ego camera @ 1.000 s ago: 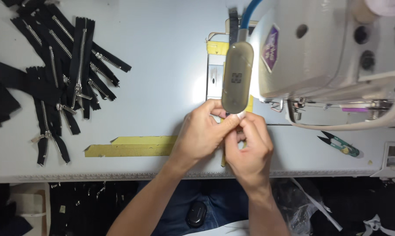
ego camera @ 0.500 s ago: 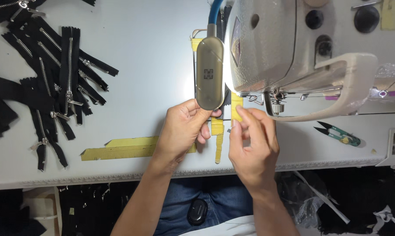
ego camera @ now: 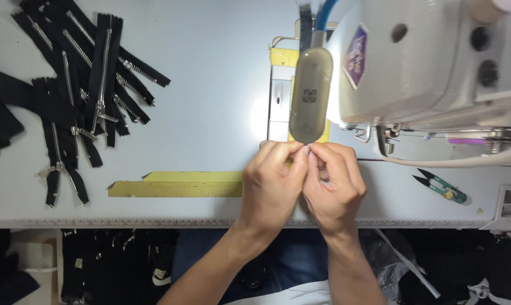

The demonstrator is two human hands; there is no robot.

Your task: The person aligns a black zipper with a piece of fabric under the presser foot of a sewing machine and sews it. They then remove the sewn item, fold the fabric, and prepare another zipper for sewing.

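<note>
Both hands are meeting at the middle of the pale grey work surface [ego camera: 210, 85], just under the lower end of the long olive-grey oblong lamp housing [ego camera: 310, 93] that hangs beside the white sewing machine head [ego camera: 425, 62]. The left hand [ego camera: 273, 183] and the right hand [ego camera: 334, 186] are pressing together fingertip to fingertip, pinching something small between them. What they are pinching is hidden by the fingers; only a sliver of yellow shows between the knuckles, so I cannot tell its shape or how it lies.

The pinch point is sitting directly toward the person from the metal needle plate [ego camera: 279, 101], in line with it, and the yellow tape guides on the bed are running away from the person along that same line. Neither hand is clearly nearer the plate; the left is lying slightly closer to it, the right closer to the machine's arm.

A long flat yellow strip [ego camera: 176, 185] is lying crosswise on the surface just left of the left hand, nearly touching the wrist side. Well apart at the far left, a loose heap of black zippers with silver metal teeth [ego camera: 80, 96] is fanning out. To the right of the right hand, green-handled thread snips [ego camera: 439, 186] are resting on the surface, near but apart.
</note>
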